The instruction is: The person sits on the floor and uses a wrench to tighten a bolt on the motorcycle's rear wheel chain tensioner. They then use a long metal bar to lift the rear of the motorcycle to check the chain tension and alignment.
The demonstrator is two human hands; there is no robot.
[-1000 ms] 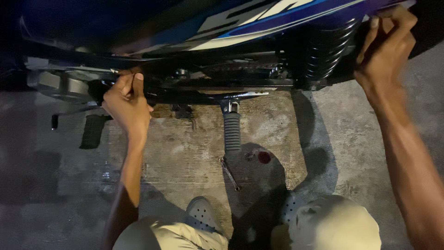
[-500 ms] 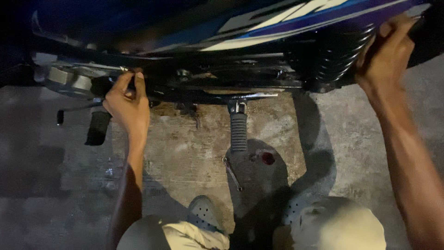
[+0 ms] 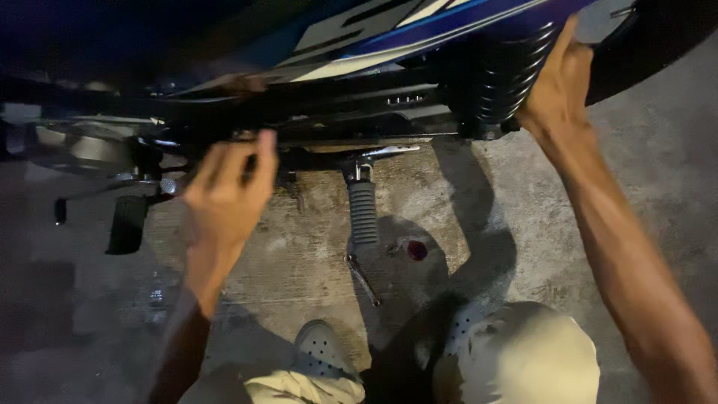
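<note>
A motorcycle with a blue and white side panel (image 3: 389,30) fills the top of the view. My left hand (image 3: 224,194) reaches up to its dark underframe, just left of the folded ribbed footpeg (image 3: 363,213). Its fingers are loosely spread and blurred, and something dark shows between them. My right hand (image 3: 557,90) grips the bike's rear beside the black coil spring (image 3: 508,75). A slim wrench (image 3: 363,278) lies on the concrete below the footpeg, beside a small red cap (image 3: 416,250).
A black pedal (image 3: 127,224) and the metal engine case (image 3: 90,150) stick out at left. The dark rear tyre (image 3: 658,45) is at top right. My bent knees in beige trousers (image 3: 523,359) and grey perforated clogs (image 3: 321,348) are at the bottom, on stained concrete floor (image 3: 299,254).
My left hand has drawn slightly down from the frame and its fingers have loosened from a closed grip. My right hand has kept its hold at the rear spring.
</note>
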